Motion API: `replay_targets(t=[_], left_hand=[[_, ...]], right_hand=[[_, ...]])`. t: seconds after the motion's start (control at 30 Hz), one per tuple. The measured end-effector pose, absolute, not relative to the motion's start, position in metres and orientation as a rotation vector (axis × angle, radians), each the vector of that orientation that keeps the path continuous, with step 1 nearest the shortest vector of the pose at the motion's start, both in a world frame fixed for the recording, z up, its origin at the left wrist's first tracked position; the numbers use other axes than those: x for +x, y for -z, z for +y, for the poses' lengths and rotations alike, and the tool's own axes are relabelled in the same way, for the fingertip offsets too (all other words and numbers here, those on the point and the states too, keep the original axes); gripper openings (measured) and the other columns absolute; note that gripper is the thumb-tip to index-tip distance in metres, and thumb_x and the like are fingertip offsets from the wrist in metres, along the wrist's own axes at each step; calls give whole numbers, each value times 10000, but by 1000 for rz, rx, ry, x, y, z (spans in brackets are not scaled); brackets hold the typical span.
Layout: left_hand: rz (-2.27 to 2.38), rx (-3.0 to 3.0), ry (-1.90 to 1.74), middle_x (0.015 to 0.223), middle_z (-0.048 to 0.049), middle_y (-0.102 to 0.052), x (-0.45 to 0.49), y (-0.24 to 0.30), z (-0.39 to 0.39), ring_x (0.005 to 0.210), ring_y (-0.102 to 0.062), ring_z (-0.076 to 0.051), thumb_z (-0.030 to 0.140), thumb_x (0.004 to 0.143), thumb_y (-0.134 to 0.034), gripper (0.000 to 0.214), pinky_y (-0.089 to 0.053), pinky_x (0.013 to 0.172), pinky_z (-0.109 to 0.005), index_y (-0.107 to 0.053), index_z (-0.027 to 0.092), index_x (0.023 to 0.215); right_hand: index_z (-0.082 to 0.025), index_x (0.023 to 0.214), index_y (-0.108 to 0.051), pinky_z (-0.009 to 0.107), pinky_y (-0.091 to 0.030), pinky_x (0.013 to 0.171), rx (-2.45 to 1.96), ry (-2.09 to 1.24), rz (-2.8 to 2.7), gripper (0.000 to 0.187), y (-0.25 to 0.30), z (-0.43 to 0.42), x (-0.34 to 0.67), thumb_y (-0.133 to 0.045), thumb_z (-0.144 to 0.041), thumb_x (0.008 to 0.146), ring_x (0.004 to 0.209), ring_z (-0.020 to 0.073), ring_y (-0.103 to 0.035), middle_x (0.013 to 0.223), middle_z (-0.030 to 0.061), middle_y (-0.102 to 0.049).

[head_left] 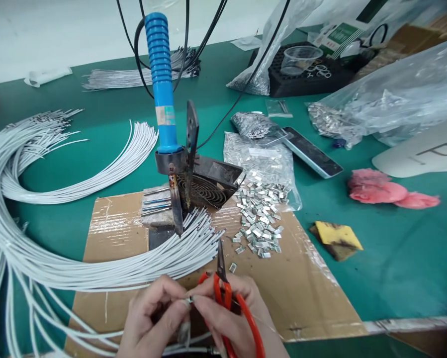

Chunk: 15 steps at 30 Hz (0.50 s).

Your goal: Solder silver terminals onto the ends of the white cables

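Observation:
My left hand (158,315) is closed, thumb and finger pinching a tiny part (189,300) with a metallic, greenish look; its kind is too small to make out. My right hand (232,308) meets it fingertip to fingertip at the same part. Red-handled scissors (227,293) are held in my right hand, their dark blades pointing up and away from me. A thick bundle of white cables (141,266) curves in from the left, its cut ends just beyond my hands. One loose small metal piece (232,268) lies just past the scissors.
A blue-handled soldering iron (161,84) stands upright in a holder beside a black fan (208,184). Small metal pieces (260,223) spill from a plastic bag onto the cardboard (301,288). A phone (312,151), yellow sponge (337,236) and pink cloth (387,189) lie right.

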<state>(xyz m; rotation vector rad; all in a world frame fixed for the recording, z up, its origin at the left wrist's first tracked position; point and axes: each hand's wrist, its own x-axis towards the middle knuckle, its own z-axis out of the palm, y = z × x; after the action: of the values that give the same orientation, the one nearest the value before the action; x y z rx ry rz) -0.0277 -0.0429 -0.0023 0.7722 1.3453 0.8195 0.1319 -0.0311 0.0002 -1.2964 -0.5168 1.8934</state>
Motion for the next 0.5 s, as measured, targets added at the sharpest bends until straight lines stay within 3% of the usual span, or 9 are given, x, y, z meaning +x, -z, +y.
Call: replay_targets(t=[0.1, 0.17, 0.23, 0.4, 0.5], left_hand=[[1327, 828, -742, 621, 6, -536, -32, 6, -45, 602, -413, -134, 738, 810, -730, 591, -281, 582, -259, -679, 153, 746], [1341, 854, -706, 627, 10, -532, -32, 8, -44, 596, -403, -134, 739, 833, -703, 586, -278, 577, -262, -690, 157, 770], [1380, 917, -707, 626, 19, -521, -31, 9, -43, 594, -406, -138, 704, 879, -675, 544, -289, 576, -264, -701, 169, 781], [1507, 1280, -908, 793, -9, -624, -30, 3, -43, 740, -542, -176, 475, 954, -685, 274, -400, 703, -259, -704, 222, 849], [1619, 1271, -764, 650, 33, -511, -35, -5, -47, 595, -429, -136, 489, 941, -693, 360, -316, 575, -250, -610, 206, 735]], right_hand=[[-149, 674, -745, 191, -223, 430, -1322, -1873, -703, 332, -3, -25, 136, -833, -461, 749, 408, 44, -321, 457, -65, -442], [-150, 622, -750, 212, -220, 451, -1366, -1669, -964, 224, -7, -20, 137, -767, -319, 767, 455, 59, -335, 500, -54, -443], [-150, 573, -732, 228, -225, 465, -1364, -1434, -1205, 232, -9, -17, 138, -700, -239, 785, 488, 70, -354, 532, -45, -447], [-157, 592, -719, 208, -269, 450, -1334, -1375, -1243, 248, -5, -19, 135, -644, -227, 818, 492, 74, -388, 542, -44, -487], [-162, 626, -721, 184, -276, 440, -1323, -1371, -1178, 212, -1, -24, 131, -641, -209, 816, 484, 62, -385, 556, -55, -503]])
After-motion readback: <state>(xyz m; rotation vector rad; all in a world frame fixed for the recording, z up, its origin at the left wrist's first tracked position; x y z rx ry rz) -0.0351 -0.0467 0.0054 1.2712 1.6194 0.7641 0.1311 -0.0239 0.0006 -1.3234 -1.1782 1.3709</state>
